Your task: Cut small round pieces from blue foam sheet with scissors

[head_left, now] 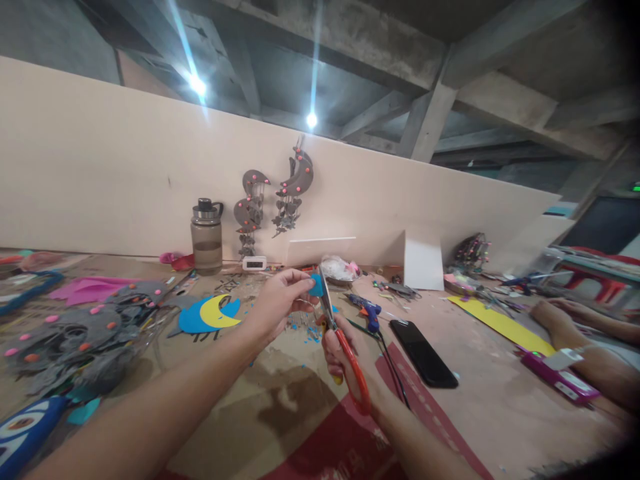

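Pinched in the fingers of my left hand (pixel 287 297) is a small blue piece of felt or foam (pixel 317 285). My right hand (pixel 341 350) is wrapped round a pair of scissors (pixel 356 373) with red-orange handles. The scissor blades (pixel 326 297) point up and lie right beside the blue piece; whether they touch it I cannot tell. Small blue scraps (pixel 306 331) are scattered on the brown cardboard below both hands. A yellow crescent (pixel 216 312) lies on a larger blue piece (pixel 190 319) left of my hands.
A blue glue gun (pixel 369 313) and a black phone (pixel 424 353) lie to the right. Grey felt pieces with pink dots (pixel 85 333) pile up at left. A water bottle (pixel 207 239) stands by the partition. At far right, another person's arms (pixel 575 340) rest near a yellow sheet (pixel 500 323).
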A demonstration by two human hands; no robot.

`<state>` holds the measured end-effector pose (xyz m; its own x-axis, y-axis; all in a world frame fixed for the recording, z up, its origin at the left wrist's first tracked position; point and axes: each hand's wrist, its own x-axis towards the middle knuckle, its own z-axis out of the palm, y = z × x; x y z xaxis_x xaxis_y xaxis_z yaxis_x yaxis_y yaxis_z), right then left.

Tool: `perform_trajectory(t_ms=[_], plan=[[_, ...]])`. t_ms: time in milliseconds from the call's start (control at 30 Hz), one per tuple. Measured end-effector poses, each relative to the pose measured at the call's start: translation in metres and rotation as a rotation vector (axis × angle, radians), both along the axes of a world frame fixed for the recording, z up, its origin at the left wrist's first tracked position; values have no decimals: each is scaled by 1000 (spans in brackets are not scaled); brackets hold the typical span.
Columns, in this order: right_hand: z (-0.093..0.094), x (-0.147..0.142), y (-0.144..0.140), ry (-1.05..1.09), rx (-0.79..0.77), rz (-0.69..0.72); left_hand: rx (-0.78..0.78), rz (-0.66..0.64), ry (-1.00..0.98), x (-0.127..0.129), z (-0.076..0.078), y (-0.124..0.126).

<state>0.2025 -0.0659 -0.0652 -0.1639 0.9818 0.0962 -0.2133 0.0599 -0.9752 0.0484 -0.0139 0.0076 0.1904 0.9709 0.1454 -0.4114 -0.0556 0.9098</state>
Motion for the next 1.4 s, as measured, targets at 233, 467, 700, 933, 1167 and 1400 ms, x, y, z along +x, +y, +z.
perform_trajectory(t_ms=[233,467,700,933,1167,1400], plan=[[0,0,-2,45,-11,-7,33,-2,16,2,-4,1],[4,-2,-3,68,-20,1,43,-13,38,3,-3,0],[3,-3,-4,88,-27,-8,32,-29,35,2,-3,-1],[8,-4,-7,78,-26,-4,21,-55,67,2,-4,-3],[9,-4,-7,96,-46,-18,-4,-78,79,2,-6,-5],[6,-5,-7,98,-59,-35,-45,-86,79,3,-2,-8]])
